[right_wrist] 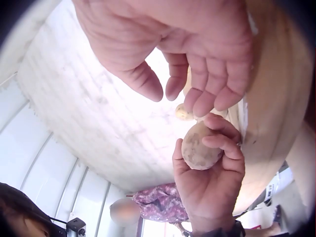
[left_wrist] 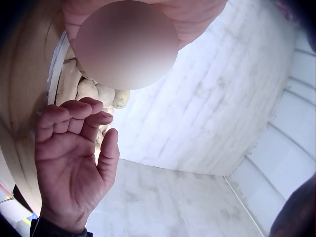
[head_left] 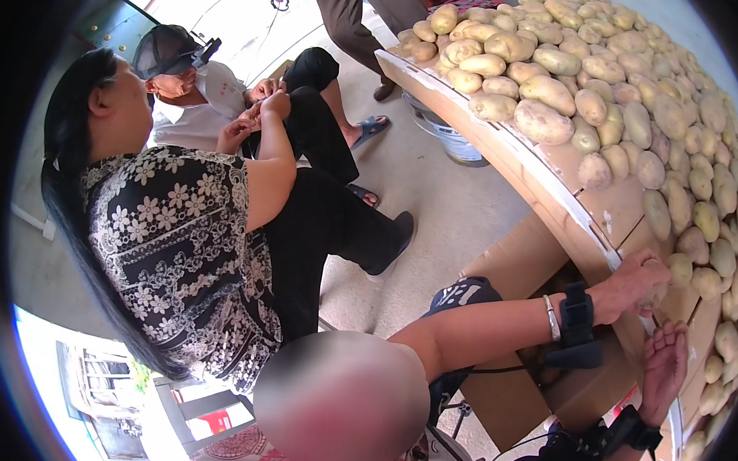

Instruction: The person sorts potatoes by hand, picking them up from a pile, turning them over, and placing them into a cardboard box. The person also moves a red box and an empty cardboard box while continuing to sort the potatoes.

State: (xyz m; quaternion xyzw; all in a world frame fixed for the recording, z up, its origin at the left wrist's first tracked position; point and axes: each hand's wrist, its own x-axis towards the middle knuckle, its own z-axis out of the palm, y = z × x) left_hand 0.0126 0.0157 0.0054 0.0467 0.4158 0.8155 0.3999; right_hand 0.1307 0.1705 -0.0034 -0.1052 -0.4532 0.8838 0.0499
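Note:
My left hand [head_left: 630,284], with a silver bracelet on its wrist, holds a potato at the edge of the potato pile. In the right wrist view the potato [right_wrist: 200,148] is oval, with brown patches, gripped between the thumb and curled fingers. A blurred patch hides most of the left hand in its own wrist view. My right hand [head_left: 665,364] is close by, palm turned up. In the left wrist view its fingers [left_wrist: 79,111] are loosely bent and nothing lies in the palm.
A large heap of potatoes [head_left: 627,69] covers the cardboard-edged surface [head_left: 550,168]. Beneath it stands an open cardboard box [head_left: 505,406]. A bucket [head_left: 446,131] is under the far edge. Two seated people are at the left, and another person stands behind.

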